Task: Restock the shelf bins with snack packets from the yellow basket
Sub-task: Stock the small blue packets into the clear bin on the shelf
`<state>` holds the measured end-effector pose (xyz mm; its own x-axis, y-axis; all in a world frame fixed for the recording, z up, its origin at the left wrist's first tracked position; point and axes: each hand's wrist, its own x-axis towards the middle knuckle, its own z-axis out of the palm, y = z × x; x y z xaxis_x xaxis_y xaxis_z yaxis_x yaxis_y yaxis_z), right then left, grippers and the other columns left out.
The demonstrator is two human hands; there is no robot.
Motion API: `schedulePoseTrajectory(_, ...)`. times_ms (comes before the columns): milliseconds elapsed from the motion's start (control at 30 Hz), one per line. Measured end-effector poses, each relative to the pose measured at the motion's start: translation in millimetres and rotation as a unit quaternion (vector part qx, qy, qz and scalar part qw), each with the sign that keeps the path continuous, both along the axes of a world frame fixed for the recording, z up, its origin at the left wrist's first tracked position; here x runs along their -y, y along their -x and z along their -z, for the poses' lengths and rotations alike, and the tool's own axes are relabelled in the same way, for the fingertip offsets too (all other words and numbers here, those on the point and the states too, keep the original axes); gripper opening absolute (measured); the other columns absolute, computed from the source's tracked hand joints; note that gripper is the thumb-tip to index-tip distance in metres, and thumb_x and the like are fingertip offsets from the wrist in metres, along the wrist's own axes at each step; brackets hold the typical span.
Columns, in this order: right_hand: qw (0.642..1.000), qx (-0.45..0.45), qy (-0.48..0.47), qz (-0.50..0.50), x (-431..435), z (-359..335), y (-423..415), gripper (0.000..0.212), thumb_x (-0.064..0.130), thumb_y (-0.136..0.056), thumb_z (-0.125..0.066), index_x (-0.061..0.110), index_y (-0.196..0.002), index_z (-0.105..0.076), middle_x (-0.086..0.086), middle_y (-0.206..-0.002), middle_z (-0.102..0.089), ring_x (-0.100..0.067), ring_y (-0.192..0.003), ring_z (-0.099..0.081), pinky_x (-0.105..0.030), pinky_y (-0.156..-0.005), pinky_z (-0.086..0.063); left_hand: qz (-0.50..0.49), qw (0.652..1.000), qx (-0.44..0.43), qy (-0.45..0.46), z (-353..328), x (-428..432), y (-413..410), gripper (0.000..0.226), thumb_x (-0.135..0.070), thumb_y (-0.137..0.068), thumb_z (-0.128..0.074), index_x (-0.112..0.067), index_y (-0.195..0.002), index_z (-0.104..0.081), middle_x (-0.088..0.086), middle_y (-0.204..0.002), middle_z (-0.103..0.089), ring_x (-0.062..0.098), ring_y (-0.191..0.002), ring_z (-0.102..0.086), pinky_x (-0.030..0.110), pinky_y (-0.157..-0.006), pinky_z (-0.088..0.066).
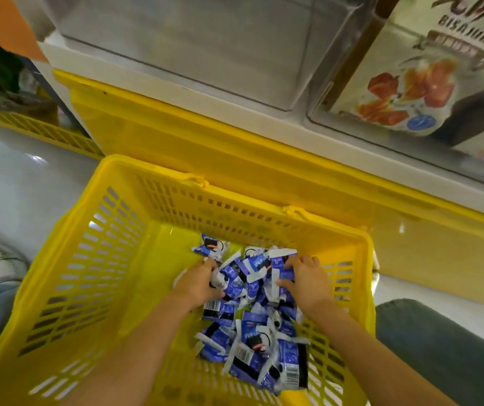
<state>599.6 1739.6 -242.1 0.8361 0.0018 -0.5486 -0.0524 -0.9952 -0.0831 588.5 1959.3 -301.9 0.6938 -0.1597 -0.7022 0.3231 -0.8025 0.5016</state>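
Our left grip (pixel 198 281) and right grip (pixel 305 284) reach down into the yellow basket (pixel 59 259) on the floor (pixel 15 186). Both have fingers curled round blue snack packets (pixel 289 353), which are heaped toward its right wall. A clear shelf bin (pixel 193 45) sits beyond its far rim.

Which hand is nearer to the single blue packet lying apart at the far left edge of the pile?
Left. The left hand grips packets just on the near side of the single packet; the right hand grips packets farther right.
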Motion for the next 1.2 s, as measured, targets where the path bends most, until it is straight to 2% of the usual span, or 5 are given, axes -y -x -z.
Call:
schedulePoseTrajectory(167,1.000,0.009,-0.019,-0.019,-6.9,-11.5,1.2,0.019,0.035,-0.096,-0.048,0.020,-0.108,-0.049,-0.009,-0.123,-0.051,-0.026,-0.114,-0.046,-0.033,-0.092,-0.036,0.022,0.998,-0.037,-0.043,-18.9,-10.9,11.7,0.072,-0.042,-0.077,-0.072,-0.005,-0.133,-0.045,0.013,-0.137,-0.048,0.027,-0.122,-0.047,0.035,-0.095,-0.041)
schedulePoseTrajectory(367,0.979,0.051,-0.159,0.114,-24.0,-41.1,1.9,0.025,0.036,-0.096,-0.047,0.014,-0.085,-0.043,-0.003,-0.067,-0.051,-0.017,-0.056,-0.047,-0.026,-0.046,-0.031,-0.143,0.984,-0.038,0.095,-57.9,-22.7,23.3,0.029,-0.029,-0.079,-0.073,-0.022,-0.073,-0.046,-0.007,-0.063,-0.053,0.005,-0.057,-0.050,0.019,-0.055,-0.042)
schedulePoseTrajectory(667,0.891,0.069,-0.348,0.282,-40.2,-82.3,17.4,0.034,0.030,-0.094,-0.053,0.013,-0.070,-0.036,-0.003,-0.057,-0.041,-0.023,-0.060,-0.048,-0.048,-0.071,-0.050,-0.272,0.937,-0.020,0.218,-126.9,-7.2,32.6,0.037,-0.019,-0.086,-0.066,-0.016,-0.059,-0.041,0.012,-0.046,-0.048,0.019,-0.049,-0.053,0.030,-0.060,-0.055)
schedulePoseTrajectory(967,0.858,0.192,-0.455,0.141,-83.3,-164.3,10.0,0.008,0.025,-0.094,-0.053,0.020,-0.095,-0.058,0.009,-0.090,-0.062,-0.004,-0.085,-0.057,-0.006,-0.065,-0.042,-0.365,0.870,0.087,0.320,-217.1,-13.1,12.7,0.017,-0.017,-0.084,-0.067,-0.015,-0.097,-0.057,0.010,-0.089,-0.067,0.025,-0.074,-0.062,0.045,-0.083,-0.054)
schedulePoseTrajectory(1200,0.812,0.228,-0.524,0.117,-91.3,-212.7,2.3,0.033,0.010,-0.078,-0.073,0.017,-0.102,-0.051,0.004,-0.101,-0.062,-0.007,-0.084,-0.060,-0.011,-0.067,-0.050,-0.303,0.859,0.035,0.410,-273.0,-30.4,11.2,0.076,-0.034,-0.057,-0.083,-0.011,-0.117,-0.041,0.014,-0.111,-0.064,0.022,-0.097,-0.064,0.042,-0.079,-0.057)
